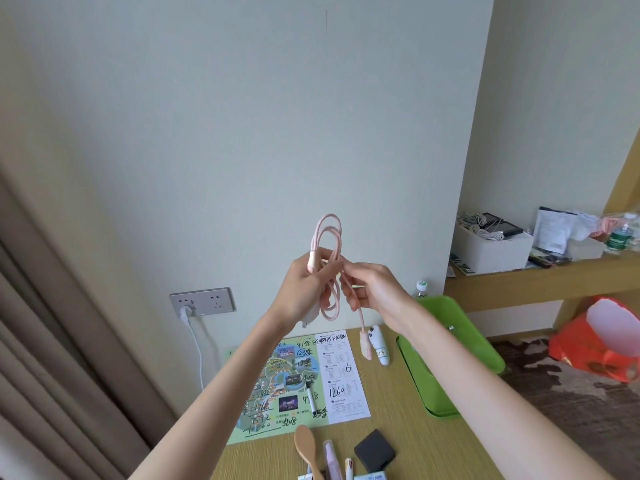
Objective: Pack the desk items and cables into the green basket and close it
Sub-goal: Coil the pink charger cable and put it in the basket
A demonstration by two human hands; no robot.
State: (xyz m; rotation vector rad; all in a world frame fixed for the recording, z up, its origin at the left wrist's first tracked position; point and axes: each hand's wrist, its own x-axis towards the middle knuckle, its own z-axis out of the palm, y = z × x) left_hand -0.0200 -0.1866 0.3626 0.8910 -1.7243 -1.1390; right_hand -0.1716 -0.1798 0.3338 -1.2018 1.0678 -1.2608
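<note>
Two hands are raised in front of the pale wall, above the surface (398, 410). Between them is one pink cable (329, 244), gathered into a coil of two or three loops; the exact count is hard to read. The left hand (308, 289) has its fingers curled round the coil, with one pale pink plug end lying beside the thumb. The right hand (374, 289) pinches a strand of the same cable just beside the left. From that pinch one free end (366, 344) hangs straight down, tipped with a fuzzy pink piece, clear of the surface.

One green basket (446, 310) stands open at the right edge of the surface, partly behind the right forearm; the cable is outside it, up and to its left.

On the surface lie one printed map sheet (294, 379) covered in handwritten numbers and one black-capped marker (310, 396) resting on it. There is also one white handheld device (379, 344) just left of the basket. Nearer the camera are one wooden brush (306, 445), one pink tube (330, 459) and one black square block (374, 450).

On the wall is one grey socket panel (202, 301) holding one white plug (187, 313). A shelf at the right carries one white box (491, 251) and one water bottle (620, 233).
</note>
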